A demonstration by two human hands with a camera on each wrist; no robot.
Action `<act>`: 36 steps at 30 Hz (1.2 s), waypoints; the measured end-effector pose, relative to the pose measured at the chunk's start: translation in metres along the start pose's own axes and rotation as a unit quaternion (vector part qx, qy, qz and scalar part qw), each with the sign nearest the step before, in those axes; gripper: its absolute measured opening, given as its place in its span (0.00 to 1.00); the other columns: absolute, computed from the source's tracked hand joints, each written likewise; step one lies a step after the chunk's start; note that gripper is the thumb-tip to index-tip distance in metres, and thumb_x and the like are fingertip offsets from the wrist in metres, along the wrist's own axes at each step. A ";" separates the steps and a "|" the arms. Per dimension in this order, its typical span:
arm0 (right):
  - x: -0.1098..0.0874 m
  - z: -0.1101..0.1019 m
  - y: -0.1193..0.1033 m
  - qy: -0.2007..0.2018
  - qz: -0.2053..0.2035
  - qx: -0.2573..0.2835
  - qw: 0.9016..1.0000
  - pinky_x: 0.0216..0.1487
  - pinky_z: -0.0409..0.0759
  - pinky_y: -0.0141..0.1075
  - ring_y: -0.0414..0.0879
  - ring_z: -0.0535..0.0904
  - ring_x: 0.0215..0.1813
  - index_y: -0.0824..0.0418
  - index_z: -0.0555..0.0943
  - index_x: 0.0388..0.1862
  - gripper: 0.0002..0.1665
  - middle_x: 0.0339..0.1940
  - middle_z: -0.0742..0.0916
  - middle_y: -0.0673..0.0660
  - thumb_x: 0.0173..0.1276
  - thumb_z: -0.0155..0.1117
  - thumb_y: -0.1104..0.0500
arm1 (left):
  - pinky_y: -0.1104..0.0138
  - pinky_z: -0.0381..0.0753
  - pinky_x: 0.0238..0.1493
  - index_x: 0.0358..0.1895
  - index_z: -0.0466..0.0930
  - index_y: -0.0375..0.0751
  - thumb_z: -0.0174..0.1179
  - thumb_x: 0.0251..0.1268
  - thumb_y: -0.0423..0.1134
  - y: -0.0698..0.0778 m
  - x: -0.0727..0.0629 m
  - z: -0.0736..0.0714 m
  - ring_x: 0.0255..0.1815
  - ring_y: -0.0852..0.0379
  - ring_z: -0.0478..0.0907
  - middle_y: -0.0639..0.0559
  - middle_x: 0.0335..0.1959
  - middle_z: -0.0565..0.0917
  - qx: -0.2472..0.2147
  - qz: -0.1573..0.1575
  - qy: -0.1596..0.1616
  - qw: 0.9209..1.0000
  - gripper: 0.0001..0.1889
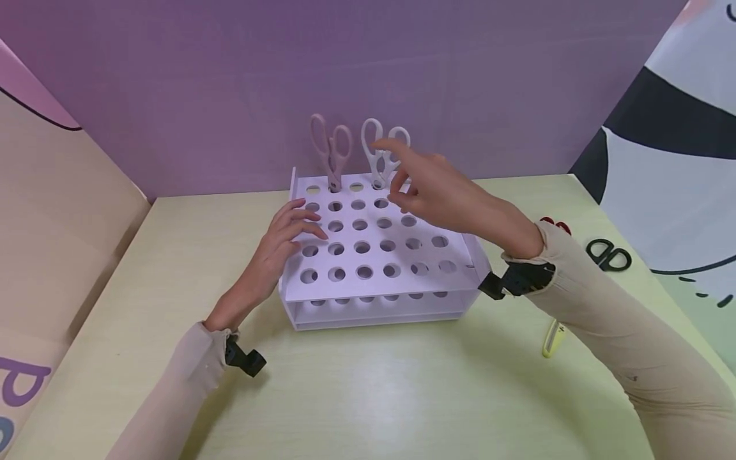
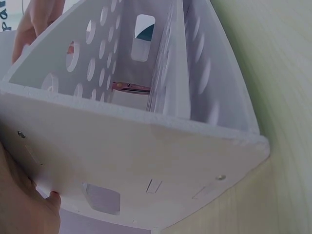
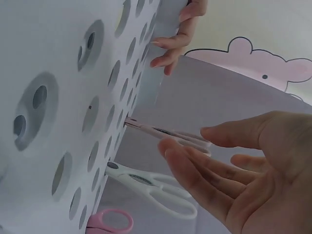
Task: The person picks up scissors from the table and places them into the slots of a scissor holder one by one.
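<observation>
A white rack (image 1: 376,281) with rows of round holes stands on the table. Pale pink scissors (image 1: 332,150) and white scissors (image 1: 374,150) sit handles-up in its back row. Bright pink scissors (image 3: 114,222) show farther along in the right wrist view; the right hand hides them from the head camera. My left hand (image 1: 276,249) rests on the rack's left edge, fingers spread across the top board. Over the back right of the rack hovers my right hand (image 1: 437,188), its thumb and fingers apart and nothing between them, overlapping the white scissors' handle in the head view.
Right of the rack lie black scissors (image 1: 608,255) and a red-handled pair (image 1: 556,225), partly covered by the right forearm. A yellow cutter (image 1: 553,338) also lies partly under that sleeve. The purple wall (image 1: 230,96) rises right behind the rack.
</observation>
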State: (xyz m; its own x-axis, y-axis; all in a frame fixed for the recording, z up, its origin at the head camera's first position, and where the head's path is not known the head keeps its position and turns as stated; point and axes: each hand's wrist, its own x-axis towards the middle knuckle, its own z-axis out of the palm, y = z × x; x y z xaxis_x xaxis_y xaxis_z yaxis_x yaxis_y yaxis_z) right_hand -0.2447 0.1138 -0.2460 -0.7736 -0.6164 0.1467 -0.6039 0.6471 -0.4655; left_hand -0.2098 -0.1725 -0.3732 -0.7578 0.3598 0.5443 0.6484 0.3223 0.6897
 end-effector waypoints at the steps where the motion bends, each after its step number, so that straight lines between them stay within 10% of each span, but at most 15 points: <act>1: -0.003 -0.001 0.000 0.002 0.002 0.002 1.000 0.38 0.83 0.39 0.45 0.86 0.37 0.50 0.55 0.78 0.44 0.38 0.86 0.52 0.68 0.63 0.66 | 0.50 0.44 0.76 0.43 0.83 0.35 0.39 0.59 0.26 0.000 0.000 0.000 0.77 0.48 0.52 0.40 0.60 0.76 0.000 0.000 -0.001 1.000 0.20; 22: -0.080 -0.020 0.015 0.061 0.053 -0.033 0.996 0.42 0.85 0.47 0.51 0.86 0.40 0.54 0.69 0.70 0.32 0.41 0.88 0.57 0.69 0.66 0.61 | 0.49 0.44 0.76 0.43 0.83 0.37 0.39 0.60 0.27 -0.003 0.001 0.002 0.77 0.49 0.53 0.41 0.61 0.76 0.001 -0.001 -0.004 1.000 0.20; 36: -0.112 -0.017 0.040 0.117 0.060 -0.070 0.989 0.37 0.83 0.30 0.49 0.87 0.36 0.58 0.77 0.62 0.25 0.38 0.89 0.56 0.66 0.69 0.60 | 0.48 0.44 0.76 0.43 0.83 0.37 0.39 0.61 0.29 -0.004 0.001 0.001 0.77 0.47 0.53 0.39 0.60 0.76 0.002 0.009 -0.006 1.000 0.20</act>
State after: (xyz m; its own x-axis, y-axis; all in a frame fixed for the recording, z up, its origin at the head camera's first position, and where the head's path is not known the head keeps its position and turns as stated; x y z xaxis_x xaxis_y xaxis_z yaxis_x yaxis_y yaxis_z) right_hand -0.1852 0.2159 -0.2662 -0.8546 -0.4212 0.3036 -0.5131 0.7747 -0.3696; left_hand -0.2130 -0.1727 -0.3758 -0.7457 0.3754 0.5505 0.6617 0.3197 0.6782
